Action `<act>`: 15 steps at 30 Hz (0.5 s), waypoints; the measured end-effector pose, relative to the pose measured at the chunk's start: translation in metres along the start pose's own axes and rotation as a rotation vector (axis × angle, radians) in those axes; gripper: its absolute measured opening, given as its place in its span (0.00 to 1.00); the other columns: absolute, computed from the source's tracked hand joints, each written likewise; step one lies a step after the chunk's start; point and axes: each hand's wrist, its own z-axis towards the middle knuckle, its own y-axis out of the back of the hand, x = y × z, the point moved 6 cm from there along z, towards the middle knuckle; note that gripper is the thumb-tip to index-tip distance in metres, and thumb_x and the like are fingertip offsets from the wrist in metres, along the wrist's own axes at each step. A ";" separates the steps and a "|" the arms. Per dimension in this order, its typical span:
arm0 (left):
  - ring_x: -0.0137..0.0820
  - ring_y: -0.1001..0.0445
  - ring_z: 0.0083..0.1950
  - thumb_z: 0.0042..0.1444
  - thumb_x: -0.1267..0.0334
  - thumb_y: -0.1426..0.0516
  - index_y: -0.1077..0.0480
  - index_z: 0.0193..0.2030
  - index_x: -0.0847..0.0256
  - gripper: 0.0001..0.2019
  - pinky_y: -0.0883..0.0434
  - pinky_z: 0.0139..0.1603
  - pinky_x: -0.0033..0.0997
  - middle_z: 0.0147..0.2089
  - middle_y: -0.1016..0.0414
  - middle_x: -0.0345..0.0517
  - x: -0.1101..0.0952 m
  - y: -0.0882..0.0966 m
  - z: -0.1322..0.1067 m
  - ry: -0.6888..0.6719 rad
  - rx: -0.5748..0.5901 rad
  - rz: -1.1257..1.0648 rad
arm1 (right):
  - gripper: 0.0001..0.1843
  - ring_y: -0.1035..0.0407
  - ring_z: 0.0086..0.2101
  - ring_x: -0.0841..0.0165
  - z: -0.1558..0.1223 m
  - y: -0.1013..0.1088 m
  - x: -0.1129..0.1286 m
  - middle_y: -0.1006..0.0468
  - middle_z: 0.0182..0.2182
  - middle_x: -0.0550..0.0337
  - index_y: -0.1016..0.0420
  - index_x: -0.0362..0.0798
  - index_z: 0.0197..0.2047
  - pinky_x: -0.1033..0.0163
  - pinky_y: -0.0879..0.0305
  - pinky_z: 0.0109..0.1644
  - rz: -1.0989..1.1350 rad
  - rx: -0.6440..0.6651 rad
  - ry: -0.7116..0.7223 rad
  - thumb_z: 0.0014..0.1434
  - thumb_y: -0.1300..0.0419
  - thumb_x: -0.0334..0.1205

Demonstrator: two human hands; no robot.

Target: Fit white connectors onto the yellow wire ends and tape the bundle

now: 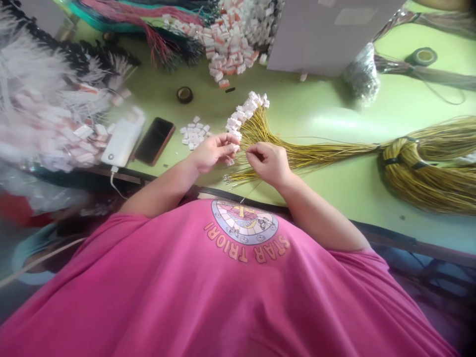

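Note:
My left hand [211, 152] is closed in a pinch, with a small white connector housing [235, 148] at its fingertips. Just to its right, my right hand [272, 161] has thumb and forefinger pressed together on a thin yellow wire, mostly hidden by the fingers. Behind and under my right hand runs a bundle of yellow wires [320, 152]. Some of its wires end in a cluster of white connectors [245, 110]; others have bare metal tips [227, 178] near the table edge. A small pile of loose white housings [195, 133] lies behind my left hand.
On the green table [330, 106] are a phone [155, 141], a white power bank [122, 139] with a cable and a black tape roll [184, 94]. White-and-orange connectors [230, 47] are heaped at the back. A coiled yellow wire bundle [405, 173] lies at right.

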 end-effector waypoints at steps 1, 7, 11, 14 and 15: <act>0.22 0.29 0.25 0.54 0.70 0.39 0.31 0.38 0.64 0.06 0.32 0.26 0.22 0.28 0.29 0.39 0.001 -0.001 0.001 0.017 0.002 -0.023 | 0.10 0.33 0.28 0.70 0.000 0.000 0.000 0.23 0.26 0.58 0.23 0.47 0.31 0.65 0.39 0.34 -0.026 -0.011 0.004 0.56 0.45 0.37; 0.19 0.28 0.27 0.54 0.73 0.40 0.29 0.43 0.64 0.09 0.29 0.32 0.21 0.30 0.26 0.39 0.009 -0.004 0.000 0.096 -0.036 -0.121 | 0.10 0.32 0.28 0.69 -0.002 -0.004 -0.001 0.24 0.25 0.57 0.25 0.47 0.28 0.64 0.41 0.34 -0.117 -0.008 0.029 0.55 0.47 0.37; 0.21 0.27 0.28 0.52 0.73 0.38 0.28 0.40 0.65 0.08 0.28 0.33 0.22 0.30 0.26 0.40 0.010 -0.003 0.001 0.044 -0.053 -0.116 | 0.11 0.34 0.27 0.69 0.000 -0.007 0.000 0.24 0.26 0.57 0.26 0.46 0.28 0.64 0.44 0.33 -0.131 0.073 -0.008 0.57 0.48 0.38; 0.23 0.26 0.28 0.51 0.71 0.37 0.27 0.40 0.66 0.09 0.28 0.31 0.24 0.27 0.26 0.41 0.009 -0.001 0.002 -0.016 -0.073 -0.042 | 0.12 0.38 0.25 0.72 0.003 -0.007 -0.001 0.28 0.22 0.60 0.28 0.46 0.25 0.66 0.46 0.31 -0.039 0.150 -0.078 0.57 0.48 0.38; 0.23 0.26 0.27 0.50 0.71 0.37 0.27 0.40 0.66 0.09 0.29 0.30 0.24 0.27 0.26 0.41 0.008 -0.001 0.002 -0.030 -0.085 -0.006 | 0.12 0.39 0.24 0.73 0.004 -0.007 -0.002 0.30 0.21 0.61 0.29 0.46 0.24 0.66 0.46 0.31 0.001 0.170 -0.104 0.56 0.47 0.39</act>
